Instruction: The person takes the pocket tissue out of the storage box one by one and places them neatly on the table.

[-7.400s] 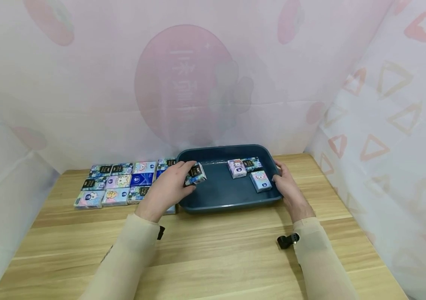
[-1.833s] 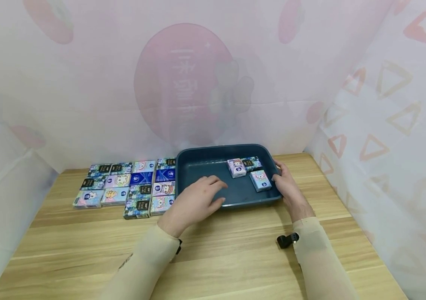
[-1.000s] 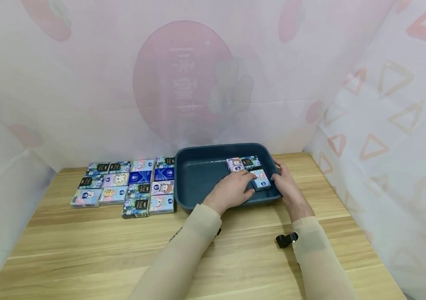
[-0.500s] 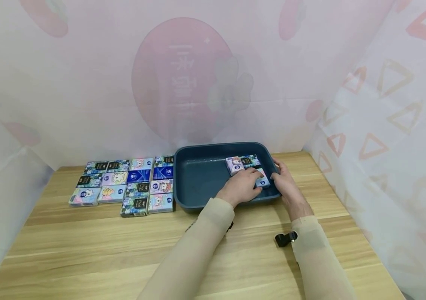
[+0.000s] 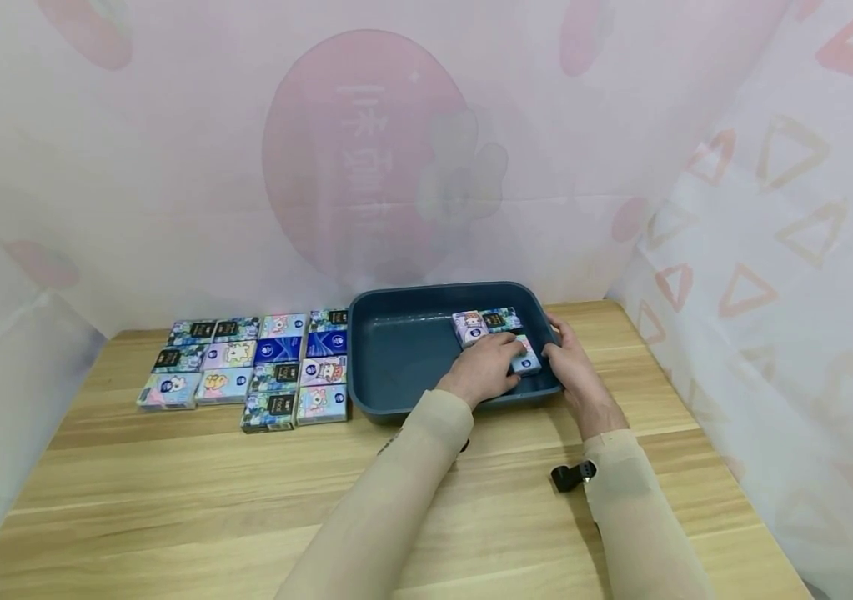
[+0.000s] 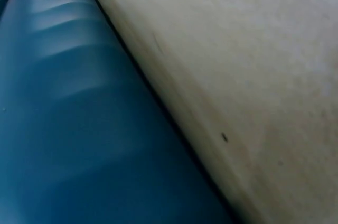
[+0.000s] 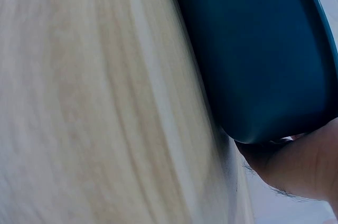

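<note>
A dark blue-green tray (image 5: 396, 371) stands on the table with three small tissue packs inside its right part. My left hand (image 5: 480, 367) reaches over the tray's near side, its thumb and fingers around the light-blue tissue pack (image 5: 527, 358), whose left part they cover. Behind it lie a lilac pack (image 5: 469, 327) and a dark floral pack (image 5: 499, 318). My right hand (image 5: 574, 367) grips the tray's right rim, thumb on the inside; part of that hand (image 7: 303, 163) shows at the tray's end in the right wrist view. The left wrist view is mostly filled by the tray's outer wall (image 6: 79, 108).
Left of the tray, several tissue packs lie flat in tight rows, among them a blue pack (image 5: 278, 350) and a dark floral pack (image 5: 268, 411) at the front. The wooden table (image 5: 193, 500) extends towards me. A printed cloth (image 5: 546, 208) hangs behind.
Earlier the left hand held a dark floral pack at the tray's left side; that pack now lies in the front row. The left hand has since moved right onto the light-blue pack.
</note>
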Action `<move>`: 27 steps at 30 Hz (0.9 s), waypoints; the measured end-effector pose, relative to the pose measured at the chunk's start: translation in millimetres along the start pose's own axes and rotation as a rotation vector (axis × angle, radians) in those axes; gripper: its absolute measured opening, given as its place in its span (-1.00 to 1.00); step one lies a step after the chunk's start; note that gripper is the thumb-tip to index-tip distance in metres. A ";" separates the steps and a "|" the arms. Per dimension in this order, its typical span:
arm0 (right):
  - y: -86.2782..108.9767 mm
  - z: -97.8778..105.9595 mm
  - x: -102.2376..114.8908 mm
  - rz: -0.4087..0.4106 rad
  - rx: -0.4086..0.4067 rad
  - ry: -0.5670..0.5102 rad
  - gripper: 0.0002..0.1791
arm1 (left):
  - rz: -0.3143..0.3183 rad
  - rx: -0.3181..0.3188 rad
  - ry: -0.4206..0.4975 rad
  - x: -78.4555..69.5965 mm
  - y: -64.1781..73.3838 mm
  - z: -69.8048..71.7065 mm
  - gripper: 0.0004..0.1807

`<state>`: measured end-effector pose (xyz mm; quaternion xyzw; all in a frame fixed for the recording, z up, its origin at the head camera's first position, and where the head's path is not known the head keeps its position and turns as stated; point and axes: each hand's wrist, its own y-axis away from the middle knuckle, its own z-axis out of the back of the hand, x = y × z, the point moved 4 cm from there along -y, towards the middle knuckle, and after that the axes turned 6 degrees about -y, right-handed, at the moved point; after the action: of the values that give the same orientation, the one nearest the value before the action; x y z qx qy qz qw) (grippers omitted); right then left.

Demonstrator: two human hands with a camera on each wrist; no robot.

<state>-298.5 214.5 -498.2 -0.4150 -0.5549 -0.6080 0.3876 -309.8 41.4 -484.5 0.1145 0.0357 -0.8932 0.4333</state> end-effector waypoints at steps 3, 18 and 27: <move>-1.2 0.0 -0.7 -0.004 -0.002 0.001 -0.11 | 0.012 -0.008 -0.011 -5.9 6.4 8.2 -0.52; -3.0 -1.0 -2.2 0.002 0.010 -0.005 -0.11 | 0.073 -0.067 -0.004 -6.2 8.6 12.6 -0.58; -1.2 -0.9 -1.6 -0.005 0.014 0.001 -0.13 | 0.131 -0.121 -0.015 2.1 11.3 19.3 -0.59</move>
<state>-299.1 213.6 -500.1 -0.4106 -0.5600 -0.6054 0.3891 -305.5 29.6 -465.9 0.0833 0.0788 -0.8601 0.4971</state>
